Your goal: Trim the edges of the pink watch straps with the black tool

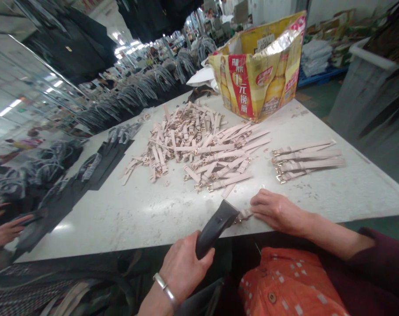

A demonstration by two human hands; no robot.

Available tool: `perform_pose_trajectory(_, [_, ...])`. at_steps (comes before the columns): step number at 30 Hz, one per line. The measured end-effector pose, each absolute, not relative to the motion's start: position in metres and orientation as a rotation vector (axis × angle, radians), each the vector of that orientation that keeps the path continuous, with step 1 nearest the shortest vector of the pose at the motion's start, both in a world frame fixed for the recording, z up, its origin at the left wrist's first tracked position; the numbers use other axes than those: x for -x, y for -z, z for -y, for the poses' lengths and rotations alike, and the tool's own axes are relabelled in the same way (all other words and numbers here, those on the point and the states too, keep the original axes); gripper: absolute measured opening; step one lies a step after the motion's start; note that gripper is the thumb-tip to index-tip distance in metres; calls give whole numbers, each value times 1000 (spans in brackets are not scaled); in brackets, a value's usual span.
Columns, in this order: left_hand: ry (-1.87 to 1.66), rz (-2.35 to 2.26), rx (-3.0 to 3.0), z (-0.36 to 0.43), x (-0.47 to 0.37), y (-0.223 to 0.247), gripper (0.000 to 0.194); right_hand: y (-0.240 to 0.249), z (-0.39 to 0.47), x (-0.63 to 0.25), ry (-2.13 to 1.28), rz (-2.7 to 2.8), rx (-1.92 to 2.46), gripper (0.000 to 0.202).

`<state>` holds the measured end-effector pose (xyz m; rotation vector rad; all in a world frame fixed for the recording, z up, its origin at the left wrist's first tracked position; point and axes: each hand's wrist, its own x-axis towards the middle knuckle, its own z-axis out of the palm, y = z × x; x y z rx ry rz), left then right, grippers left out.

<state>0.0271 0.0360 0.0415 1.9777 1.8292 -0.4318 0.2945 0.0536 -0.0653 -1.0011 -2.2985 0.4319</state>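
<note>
In my left hand [186,263], fingers wrapped round its body, is a black electric hair clipper [215,228]. Its head points up and to the right, close against a pale pink buckled strap [244,215] at the table's near edge. My right hand [277,210] is closed over the other end of that strap and hides much of it. Whether the clipper touches the strap, I cannot tell. Beyond both hands lies a big loose heap of similar straps [186,136] with gold-coloured buckles. Several more straps [308,160] lie side by side on the right.
A cut-open yellow beer carton [260,85] stands at the back of the white table [130,219]. Dark fabric pieces [103,166] line the left side, where another person's hands [5,232] work. A grey bin [357,96] stands beyond the right edge. Dark bags [70,48] hang overhead.
</note>
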Motion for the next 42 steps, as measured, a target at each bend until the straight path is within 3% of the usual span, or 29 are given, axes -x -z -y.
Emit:
perform_pose_trajectory(17, [526,-1783,-2045,-39,-34,-36,22,58,-66,-288,-702,2249,1054,14])
perform_pose_trajectory(28, [431,-1771,-1994,-38,-28,-26,24,53,-72,-278,-523,2415,1153,1])
perform_pose_trajectory(35, [418,-1764,-1983,-37,-28,-26,24,68,-72,-272,-218,2335,1377,14])
perform_pose_trajectory(42, [500,-1782,-1986,-35,-22,-32,29,68,-73,-275,-454,2258,1318,12])
